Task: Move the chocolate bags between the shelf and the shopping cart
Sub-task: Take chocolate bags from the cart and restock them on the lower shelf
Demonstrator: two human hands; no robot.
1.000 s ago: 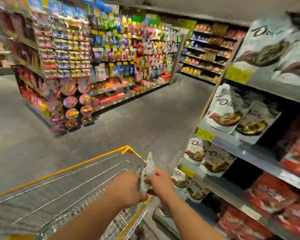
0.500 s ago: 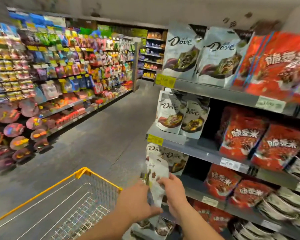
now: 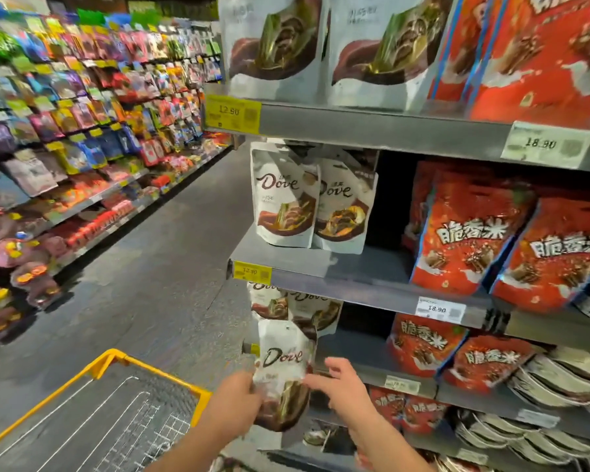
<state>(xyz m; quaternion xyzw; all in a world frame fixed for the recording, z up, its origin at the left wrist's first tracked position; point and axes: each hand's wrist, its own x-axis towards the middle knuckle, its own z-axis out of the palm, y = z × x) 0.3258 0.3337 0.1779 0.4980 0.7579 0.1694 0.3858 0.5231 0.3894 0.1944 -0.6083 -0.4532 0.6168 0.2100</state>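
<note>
Shop shelf (image 3: 372,264) stands full on the right. Left hand (image 3: 239,400) grips one chocolate bag (image 3: 281,362); right hand (image 3: 341,386) beside it has fingers spread.

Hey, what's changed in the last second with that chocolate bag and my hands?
The chocolate bag moved right, from over the cart corner to in front of the lower shelf, and turned so its front faces you. The right hand let go; its fingers are now spread beside the bag. The left hand still grips the bag's lower left side. The bags standing on the shelves have not moved.
</note>
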